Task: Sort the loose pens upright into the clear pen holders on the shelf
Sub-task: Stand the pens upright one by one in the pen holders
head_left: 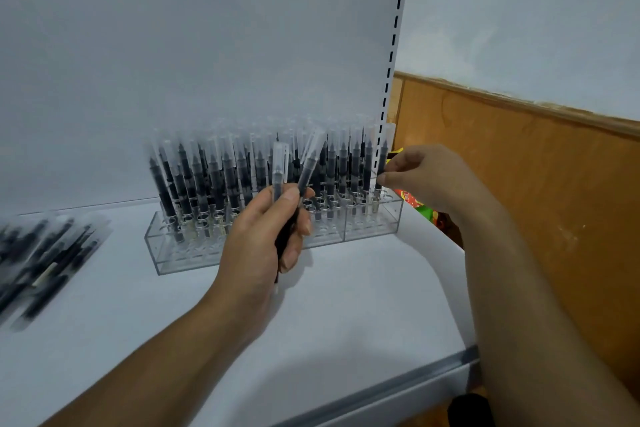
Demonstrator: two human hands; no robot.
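Fingers (385, 179) of the right hand (427, 177) pinched one pen (382, 158) at the right end of the holder (180, 258).
The pen stood upright, cap up, over the holes just below the fingers. It had a dark body and a clear cap. The left hand (263, 229), further left, gripped two spare pens (277, 170).

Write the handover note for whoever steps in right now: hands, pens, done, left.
Left hand grips two pens in front of the clear pen holders.
Right hand pinches one pen at their right end; seated or not, unclear.
Done: holders mostly full of upright pens.
Left: these three pens, then the loose pile at the left of the shelf.
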